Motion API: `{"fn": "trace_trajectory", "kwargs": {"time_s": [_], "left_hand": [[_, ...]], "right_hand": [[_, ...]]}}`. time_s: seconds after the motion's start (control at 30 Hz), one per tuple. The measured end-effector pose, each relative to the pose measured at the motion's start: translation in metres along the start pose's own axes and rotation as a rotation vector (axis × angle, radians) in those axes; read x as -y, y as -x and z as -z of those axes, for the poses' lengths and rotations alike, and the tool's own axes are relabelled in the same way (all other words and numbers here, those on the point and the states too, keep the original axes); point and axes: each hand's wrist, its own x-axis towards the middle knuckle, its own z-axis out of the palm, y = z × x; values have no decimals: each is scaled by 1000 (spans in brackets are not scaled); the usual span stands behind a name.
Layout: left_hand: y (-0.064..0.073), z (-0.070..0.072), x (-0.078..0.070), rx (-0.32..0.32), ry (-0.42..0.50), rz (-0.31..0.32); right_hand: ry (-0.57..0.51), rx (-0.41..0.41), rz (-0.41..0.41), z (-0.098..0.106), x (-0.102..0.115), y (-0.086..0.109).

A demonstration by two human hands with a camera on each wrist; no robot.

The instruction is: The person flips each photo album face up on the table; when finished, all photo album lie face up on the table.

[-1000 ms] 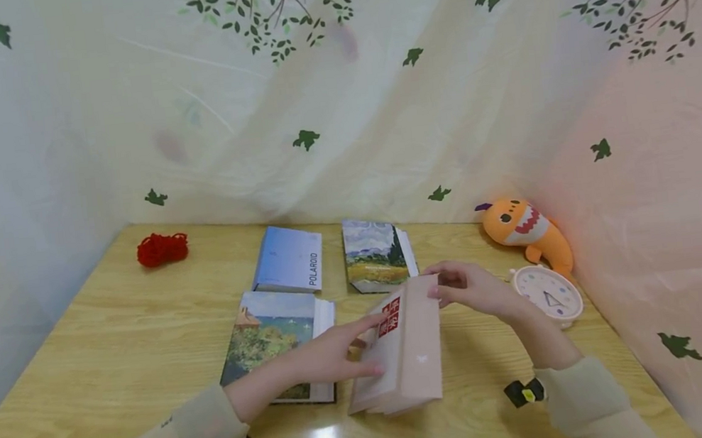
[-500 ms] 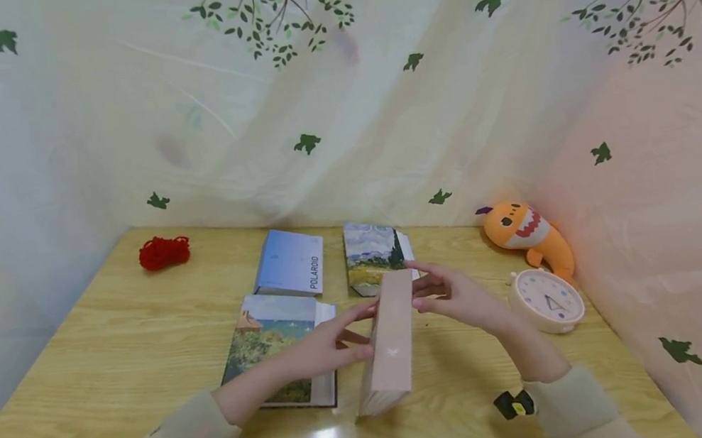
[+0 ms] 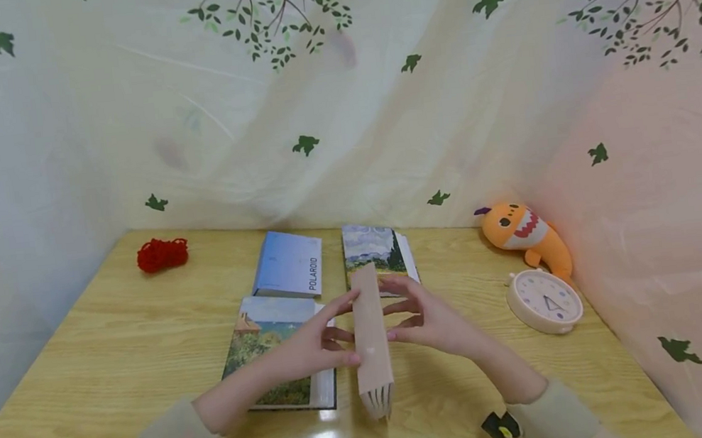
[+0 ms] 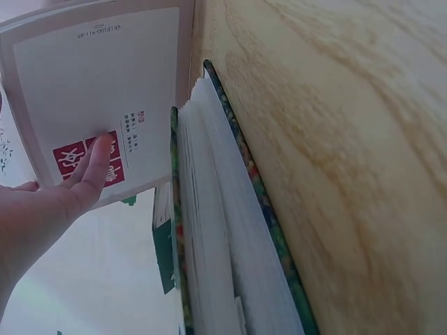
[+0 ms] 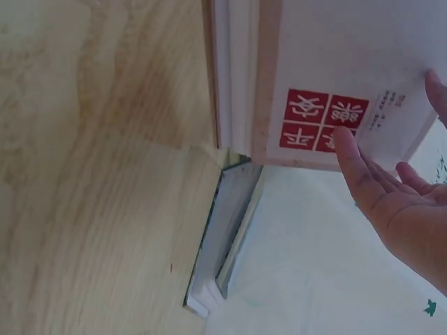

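A pale pink book (image 3: 370,338) stands upright with its spine up between my two hands; its lower edge appears to meet the table. My left hand (image 3: 307,348) presses thumb and fingertips against its left cover. On the opposite cover lie the fingertips of my right hand (image 3: 435,321). Red squares with white characters (image 4: 89,157) mark the cover in the left wrist view. The right wrist view has a similar red block (image 5: 323,120) under a forefinger. Beneath my left hand lies a book with a seaside painting (image 3: 273,334), partly covered.
Behind it lies a blue POLAROID book (image 3: 289,262). A landscape-painting book (image 3: 371,242) sits at the back middle, partly hidden. Red yarn (image 3: 163,254) is at the far left. An orange shark plush (image 3: 526,233) and a white alarm clock (image 3: 546,300) stand on the right of the table (image 3: 115,358).
The pink book has turned from a slant showing its left cover to upright, spine facing up, and shifted left. My right hand moved left with it, its fingers now on the right cover.
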Motion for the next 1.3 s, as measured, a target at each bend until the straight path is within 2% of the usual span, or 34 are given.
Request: {"fn": "trace_trajectory", "kwargs": {"time_s": [0.17, 0.37, 0.63, 0.73, 0.9, 1.13, 1.3], "left_hand": [[4, 2, 1, -31, 18, 2], [8, 5, 5, -19, 77, -15], [9, 4, 4, -35, 73, -34], [6, 2, 4, -57, 56, -43], [-1, -2, 4, -86, 32, -94], [-8, -8, 2, -69, 91, -122], [-15, -11, 5, -73, 76, -168]], "right_hand": [[2, 10, 15, -11, -3, 1], [-44, 31, 3, -20, -6, 5], [-35, 36, 11, -28, -9, 11], [-28, 26, 14, -27, -7, 11], [6, 12, 3, -22, -10, 10], [75, 14, 10, -13, -13, 13], [103, 35, 11, -5, -14, 15]]}}
